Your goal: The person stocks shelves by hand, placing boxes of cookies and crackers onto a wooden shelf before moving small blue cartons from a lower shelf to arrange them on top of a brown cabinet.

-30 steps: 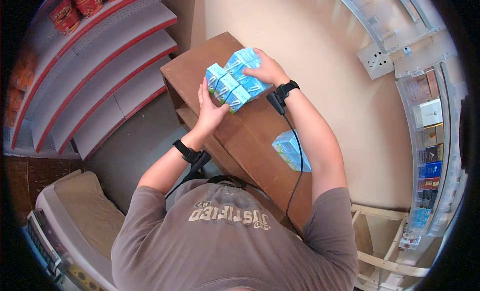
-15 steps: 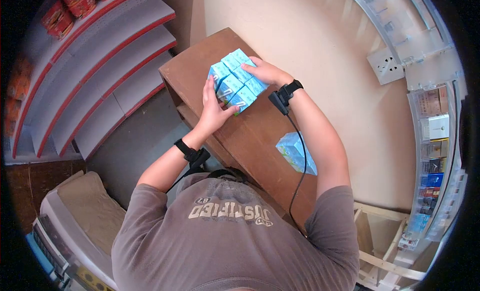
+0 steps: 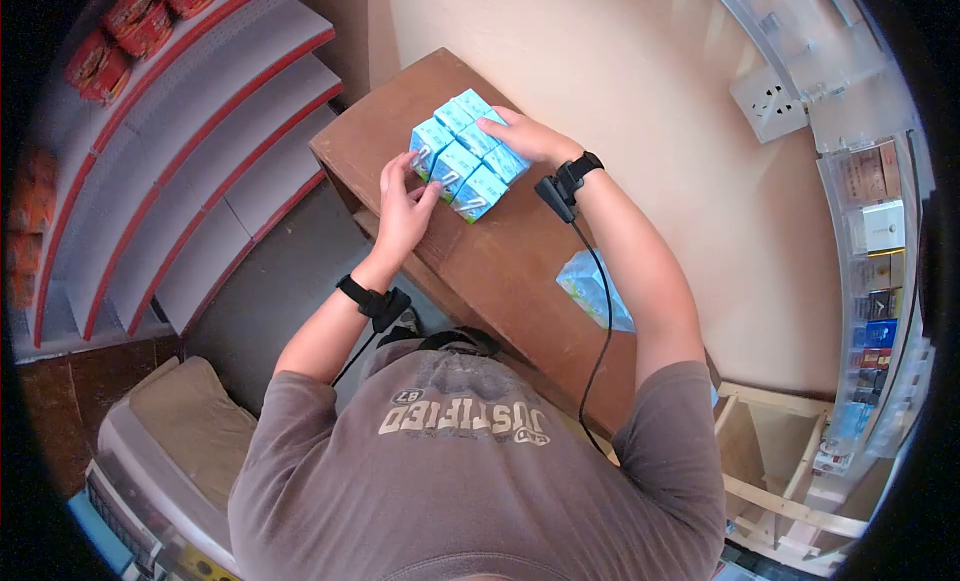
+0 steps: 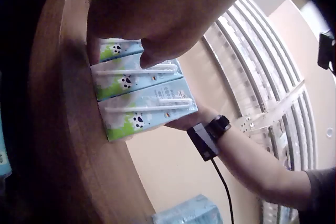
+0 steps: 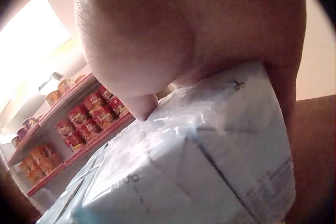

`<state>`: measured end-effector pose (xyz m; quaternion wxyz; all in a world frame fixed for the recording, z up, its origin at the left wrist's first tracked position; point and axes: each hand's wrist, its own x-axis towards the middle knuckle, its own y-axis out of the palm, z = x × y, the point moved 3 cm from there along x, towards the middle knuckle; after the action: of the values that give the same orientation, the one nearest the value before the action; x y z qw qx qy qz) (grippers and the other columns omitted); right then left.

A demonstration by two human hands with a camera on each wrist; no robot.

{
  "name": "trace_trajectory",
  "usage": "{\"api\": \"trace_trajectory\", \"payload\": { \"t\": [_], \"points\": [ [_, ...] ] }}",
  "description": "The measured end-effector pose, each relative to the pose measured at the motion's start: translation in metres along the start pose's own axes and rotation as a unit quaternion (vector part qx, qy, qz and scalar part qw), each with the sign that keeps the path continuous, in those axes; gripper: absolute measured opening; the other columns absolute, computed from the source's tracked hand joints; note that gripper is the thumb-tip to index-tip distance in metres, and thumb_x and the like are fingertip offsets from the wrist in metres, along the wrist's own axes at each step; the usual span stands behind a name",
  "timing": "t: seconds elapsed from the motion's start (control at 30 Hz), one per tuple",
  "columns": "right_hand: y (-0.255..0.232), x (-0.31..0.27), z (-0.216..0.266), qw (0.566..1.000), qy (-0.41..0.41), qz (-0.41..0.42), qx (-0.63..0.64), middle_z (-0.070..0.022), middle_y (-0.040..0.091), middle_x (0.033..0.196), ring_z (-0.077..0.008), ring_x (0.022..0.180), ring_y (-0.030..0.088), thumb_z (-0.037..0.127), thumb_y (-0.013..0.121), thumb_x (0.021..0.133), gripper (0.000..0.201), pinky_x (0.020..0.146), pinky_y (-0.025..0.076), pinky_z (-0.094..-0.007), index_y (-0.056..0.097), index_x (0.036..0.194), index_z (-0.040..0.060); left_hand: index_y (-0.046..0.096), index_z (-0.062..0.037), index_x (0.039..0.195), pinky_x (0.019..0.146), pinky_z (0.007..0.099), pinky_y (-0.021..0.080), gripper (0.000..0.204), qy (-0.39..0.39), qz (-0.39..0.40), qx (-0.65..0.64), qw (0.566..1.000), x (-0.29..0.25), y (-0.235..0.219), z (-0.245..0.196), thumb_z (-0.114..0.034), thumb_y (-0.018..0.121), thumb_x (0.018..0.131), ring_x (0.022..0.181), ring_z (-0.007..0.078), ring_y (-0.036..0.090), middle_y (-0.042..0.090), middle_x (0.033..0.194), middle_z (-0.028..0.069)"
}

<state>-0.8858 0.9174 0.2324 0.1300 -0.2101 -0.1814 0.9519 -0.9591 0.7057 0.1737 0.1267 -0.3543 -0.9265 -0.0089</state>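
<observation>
A block of several light-blue drink cartons (image 3: 458,165) in clear wrap lies on the brown wooden cabinet (image 3: 510,246). Straws and green patches mark its near side in the left wrist view, on the cartons (image 4: 144,109). My left hand (image 3: 402,217) touches that side with thumb and fingertips, fingers slightly bent. On the far right side my right hand (image 3: 538,141) grips the block, thumb on top. From the right wrist, the hand (image 5: 178,35) lies over the wrapped cartons (image 5: 152,169); its other fingers are mostly hidden.
Another light-blue pack (image 3: 598,289) lies nearer on the cabinet, beside the right forearm and its black cable. Red-edged shelves (image 3: 235,111) stand at the left, with red tubs on top. A wall socket (image 3: 770,103) and a wooden frame (image 3: 790,516) are at the right.
The cartons in front and behind have come together into one block. My left thumb has moved closer to its fingers, off the block's near right end. The right hand keeps its grip.
</observation>
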Motion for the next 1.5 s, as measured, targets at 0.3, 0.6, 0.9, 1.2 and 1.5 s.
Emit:
{"api": "trace_trajectory", "payload": {
  "t": [0.3, 0.6, 0.9, 1.2, 1.5],
  "points": [
    [0.001, -0.001, 0.003, 1.0, 0.008, 0.016, 0.023, -0.011, 0.057, 0.126, -0.0177, 0.113, 0.054, 0.037, 0.049, 0.096, 0.054, 0.096, 0.041, -0.0306, 0.042, 0.135, 0.0004, 0.045, -0.0007, 0.115, 0.085, 0.031, 0.056, 0.041, -0.022, -0.002, 0.073, 0.997, 0.013, -0.002, 0.008, -0.009, 0.069, 0.082, 0.108, 0.0247, 0.048, 0.039, 0.117, 0.0149],
    [0.001, -0.01, 0.009, 0.997, 0.001, 0.023, 0.074, -0.0095, 0.056, 0.127, -0.0158, 0.113, 0.053, 0.035, 0.048, 0.097, 0.051, 0.096, 0.041, -0.0298, 0.042, 0.136, 0.0019, 0.042, 0.0016, 0.116, 0.086, 0.0308, 0.054, 0.045, -0.043, -0.015, 0.039, 0.998, 0.009, 0.001, 0.01, -0.01, 0.069, 0.082, 0.111, 0.0247, 0.047, 0.035, 0.12, 0.0145],
    [-0.009, -0.01, -0.001, 0.989, 0.009, -0.11, -0.097, -0.0202, 0.055, 0.125, -0.0256, 0.115, 0.054, 0.045, 0.052, 0.092, 0.067, 0.097, 0.041, -0.0321, 0.04, 0.134, -0.0051, 0.033, 0.0, 0.127, 0.089, 0.0327, 0.048, 0.054, -0.056, -0.029, -0.003, 0.998, -0.004, 0.003, 0.018, -0.008, 0.065, 0.085, 0.125, 0.0258, 0.042, 0.038, 0.126, 0.0143],
    [0.009, -0.189, 0.091, 0.949, -0.185, -0.212, 0.144, -0.0025, 0.062, 0.093, -0.0097, 0.086, 0.058, 0.015, 0.055, 0.094, 0.017, 0.076, 0.049, -0.0258, 0.057, 0.103, 0.0009, 0.045, -0.0049, 0.104, 0.07, 0.0269, 0.04, 0.028, 0.134, 0.038, -0.063, 0.988, -0.057, 0.002, -0.01, -0.002, 0.063, 0.082, 0.079, 0.0145, 0.045, 0.046, 0.106, 0.009],
    [0.089, -0.312, -0.017, 0.973, 0.036, -0.155, 0.169, 0.0032, 0.056, 0.079, -0.0055, 0.074, 0.049, 0.02, 0.062, 0.091, 0.019, 0.067, 0.042, -0.0236, 0.055, 0.083, 0.0042, 0.043, -0.0061, 0.099, 0.07, 0.0279, 0.039, 0.023, 0.103, 0.275, -0.116, 0.949, -0.125, 0.028, 0.005, -0.004, 0.06, 0.085, 0.076, 0.0146, 0.046, 0.05, 0.087, 0.0073]
  ]
}}
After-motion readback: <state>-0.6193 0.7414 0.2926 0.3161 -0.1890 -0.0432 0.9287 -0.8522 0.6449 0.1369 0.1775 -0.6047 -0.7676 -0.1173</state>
